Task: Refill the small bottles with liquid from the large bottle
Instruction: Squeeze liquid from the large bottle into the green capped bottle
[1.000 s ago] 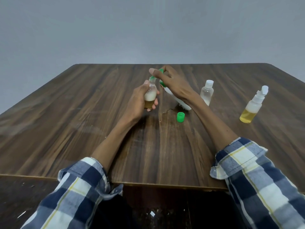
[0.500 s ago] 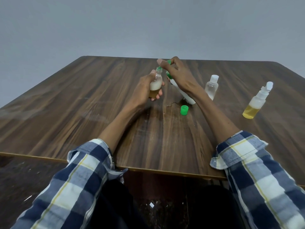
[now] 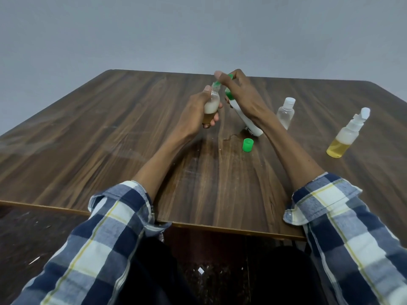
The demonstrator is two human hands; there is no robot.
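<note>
Head view: the left hand [image 3: 198, 111] grips a small bottle [image 3: 211, 103] at table centre. The right hand [image 3: 241, 93] curls round the large bottle [image 3: 244, 117], tipped with its green nozzle at the small neck. If the nozzle slips, liquid would likely spill toward the cap [image 3: 248, 145] at 5 o'clock. Two more bottles stand at 3 o'clock: clear [image 3: 285, 112], spray [image 3: 345, 137].

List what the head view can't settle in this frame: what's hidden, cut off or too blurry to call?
- Large bottle: its upper body is covered by the right hand; whether liquid is flowing cannot be seen.
- Small bottle: the left hand wraps its lower part, so the fill level is unclear.
- Where nozzle meets small bottle mouth: too small and partly behind the fingers.
- Clear bottle: contents unreadable.
- Sleeves: cut off by the bottom edge.
</note>
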